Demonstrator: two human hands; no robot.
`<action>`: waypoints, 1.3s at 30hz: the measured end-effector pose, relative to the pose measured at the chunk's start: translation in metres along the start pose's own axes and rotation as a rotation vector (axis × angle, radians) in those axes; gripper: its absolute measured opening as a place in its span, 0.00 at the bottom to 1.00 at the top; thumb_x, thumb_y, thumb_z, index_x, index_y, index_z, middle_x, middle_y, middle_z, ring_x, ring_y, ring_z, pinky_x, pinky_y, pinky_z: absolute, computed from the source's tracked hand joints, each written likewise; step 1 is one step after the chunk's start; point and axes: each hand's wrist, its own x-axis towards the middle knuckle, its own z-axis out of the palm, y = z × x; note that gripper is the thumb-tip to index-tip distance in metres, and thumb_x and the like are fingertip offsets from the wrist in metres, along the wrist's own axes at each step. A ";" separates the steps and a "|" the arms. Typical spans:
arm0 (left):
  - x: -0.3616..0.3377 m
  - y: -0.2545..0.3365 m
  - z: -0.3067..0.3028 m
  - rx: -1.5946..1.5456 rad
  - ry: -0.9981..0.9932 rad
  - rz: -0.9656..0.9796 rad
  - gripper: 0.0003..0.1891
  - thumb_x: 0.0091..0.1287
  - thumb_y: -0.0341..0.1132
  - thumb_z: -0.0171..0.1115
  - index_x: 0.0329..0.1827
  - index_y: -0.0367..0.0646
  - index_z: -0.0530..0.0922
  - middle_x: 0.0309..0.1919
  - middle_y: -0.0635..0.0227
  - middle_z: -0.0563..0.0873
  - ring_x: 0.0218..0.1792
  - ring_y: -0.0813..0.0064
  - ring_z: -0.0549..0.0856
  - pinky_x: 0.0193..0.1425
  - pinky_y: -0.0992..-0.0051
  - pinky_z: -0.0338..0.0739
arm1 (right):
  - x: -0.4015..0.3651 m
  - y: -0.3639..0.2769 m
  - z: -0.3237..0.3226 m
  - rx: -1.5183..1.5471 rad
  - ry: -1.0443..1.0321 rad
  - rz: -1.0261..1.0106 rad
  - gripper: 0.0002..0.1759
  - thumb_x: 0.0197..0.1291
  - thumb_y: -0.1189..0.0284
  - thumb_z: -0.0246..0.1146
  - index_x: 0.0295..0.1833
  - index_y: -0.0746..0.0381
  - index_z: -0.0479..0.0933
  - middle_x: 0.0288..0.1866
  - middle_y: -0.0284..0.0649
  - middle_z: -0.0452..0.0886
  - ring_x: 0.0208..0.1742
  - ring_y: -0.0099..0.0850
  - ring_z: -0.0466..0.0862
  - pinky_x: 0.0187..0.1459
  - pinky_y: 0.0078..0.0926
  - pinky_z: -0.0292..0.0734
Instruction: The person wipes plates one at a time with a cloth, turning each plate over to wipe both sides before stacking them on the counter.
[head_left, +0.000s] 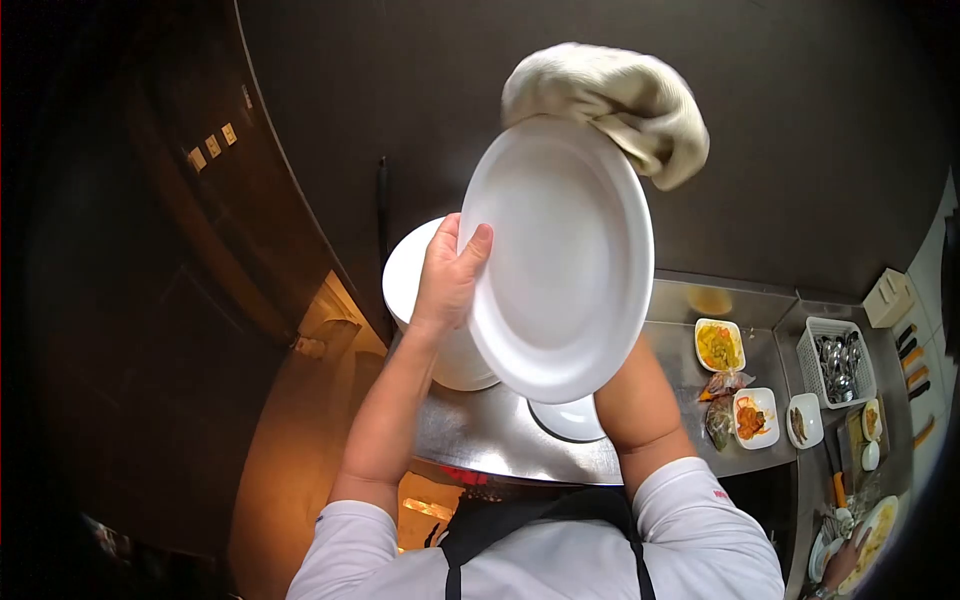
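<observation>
My left hand (452, 275) grips the left rim of a large white oval plate (565, 260), thumb on the face and fingers wrapped behind. The plate is raised and tilted, its bare inner face toward me. Behind it runs my right forearm (640, 400); the plate and a bunched cream cloth (610, 100) hide my right hand. That cloth is up in the air at the plate's far rim, slightly blurred, and appears held by my right hand. A stack of white plates (410, 275) stands behind my left hand. Another white plate (568, 418) lies on the counter below.
The steel counter (480, 435) meets a dark wall. At right are a dish of yellow food (718, 346), a dish of orange-red food (755, 418), tied plastic bags, and a basket of cutlery (838, 365). Knives hang beyond. Another person's hand (848, 560) is at a food plate, lower right.
</observation>
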 end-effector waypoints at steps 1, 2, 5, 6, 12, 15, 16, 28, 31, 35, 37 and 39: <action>0.001 -0.001 -0.001 0.024 0.057 0.059 0.14 0.75 0.41 0.62 0.53 0.40 0.73 0.47 0.66 0.85 0.46 0.80 0.82 0.57 0.75 0.77 | -0.014 0.022 0.003 -0.026 0.028 -0.001 0.25 0.70 0.70 0.55 0.70 0.66 0.68 0.68 0.43 0.74 0.67 0.35 0.74 0.68 0.32 0.68; 0.004 -0.003 -0.004 0.050 0.114 0.118 0.14 0.75 0.41 0.62 0.53 0.40 0.73 0.47 0.66 0.85 0.46 0.80 0.82 0.56 0.75 0.77 | -0.027 0.043 0.008 -0.022 0.053 -0.002 0.25 0.71 0.70 0.54 0.70 0.66 0.69 0.67 0.43 0.74 0.67 0.36 0.75 0.68 0.32 0.68; 0.015 0.002 -0.027 0.142 0.254 0.268 0.14 0.76 0.40 0.61 0.51 0.38 0.74 0.45 0.65 0.85 0.45 0.79 0.81 0.54 0.76 0.78 | -0.066 0.047 0.038 0.326 -0.010 -0.043 0.23 0.73 0.71 0.52 0.70 0.66 0.69 0.67 0.44 0.74 0.65 0.37 0.75 0.67 0.31 0.69; 0.020 0.004 -0.039 0.209 0.304 0.302 0.13 0.76 0.40 0.61 0.50 0.38 0.74 0.45 0.65 0.85 0.44 0.79 0.81 0.53 0.76 0.78 | -0.071 0.041 0.040 0.373 -0.021 -0.076 0.22 0.73 0.71 0.51 0.70 0.66 0.69 0.67 0.44 0.74 0.65 0.37 0.75 0.66 0.31 0.69; 0.017 0.013 -0.017 0.304 0.537 0.673 0.14 0.76 0.38 0.61 0.53 0.36 0.74 0.47 0.62 0.84 0.47 0.75 0.81 0.57 0.75 0.75 | -0.011 0.005 0.049 -0.520 0.353 -0.294 0.25 0.65 0.73 0.66 0.65 0.66 0.69 0.56 0.37 0.80 0.52 0.24 0.80 0.54 0.24 0.75; 0.016 0.045 -0.006 0.057 0.347 0.534 0.17 0.75 0.38 0.62 0.56 0.34 0.73 0.51 0.62 0.84 0.51 0.75 0.81 0.60 0.73 0.74 | 0.013 -0.012 0.046 -0.506 0.284 -0.405 0.24 0.64 0.75 0.65 0.64 0.66 0.69 0.57 0.38 0.80 0.54 0.27 0.81 0.57 0.26 0.75; 0.017 0.053 -0.007 -0.037 0.280 0.426 0.18 0.74 0.38 0.63 0.57 0.34 0.73 0.51 0.63 0.84 0.52 0.75 0.81 0.60 0.73 0.74 | 0.013 -0.013 0.047 -0.473 0.279 -0.397 0.24 0.64 0.75 0.65 0.64 0.66 0.69 0.57 0.38 0.80 0.54 0.27 0.81 0.57 0.26 0.76; 0.012 0.054 -0.005 -0.047 0.288 0.290 0.22 0.76 0.35 0.56 0.69 0.33 0.67 0.62 0.52 0.78 0.61 0.60 0.81 0.66 0.62 0.78 | 0.002 0.017 0.041 -0.257 0.426 -0.322 0.25 0.66 0.81 0.60 0.68 0.65 0.66 0.58 0.38 0.78 0.57 0.30 0.79 0.61 0.28 0.73; 0.005 0.009 0.021 -0.101 0.603 0.492 0.23 0.76 0.35 0.56 0.69 0.33 0.67 0.63 0.53 0.77 0.63 0.61 0.79 0.69 0.61 0.74 | -0.019 0.064 0.064 0.001 0.520 -0.328 0.24 0.63 0.79 0.63 0.65 0.65 0.70 0.55 0.36 0.81 0.53 0.29 0.82 0.57 0.26 0.76; -0.026 0.023 -0.014 -0.245 0.237 0.391 0.23 0.76 0.34 0.56 0.70 0.34 0.66 0.64 0.53 0.77 0.64 0.62 0.78 0.65 0.63 0.76 | -0.018 0.018 0.028 -0.354 0.342 -0.148 0.20 0.64 0.80 0.63 0.62 0.66 0.73 0.55 0.36 0.81 0.54 0.27 0.81 0.57 0.26 0.75; -0.021 0.052 -0.026 -0.144 0.154 0.210 0.24 0.75 0.35 0.58 0.69 0.31 0.67 0.64 0.52 0.76 0.63 0.63 0.79 0.65 0.63 0.76 | -0.012 0.002 0.034 -0.469 0.317 -0.201 0.22 0.63 0.78 0.64 0.63 0.66 0.72 0.57 0.37 0.81 0.55 0.28 0.81 0.59 0.27 0.74; -0.027 0.045 -0.029 -0.064 0.299 0.124 0.23 0.75 0.35 0.58 0.67 0.30 0.69 0.63 0.52 0.78 0.62 0.64 0.79 0.64 0.63 0.77 | -0.025 0.015 0.033 -0.409 0.394 -0.196 0.25 0.63 0.78 0.64 0.65 0.67 0.70 0.59 0.39 0.79 0.58 0.29 0.79 0.62 0.28 0.72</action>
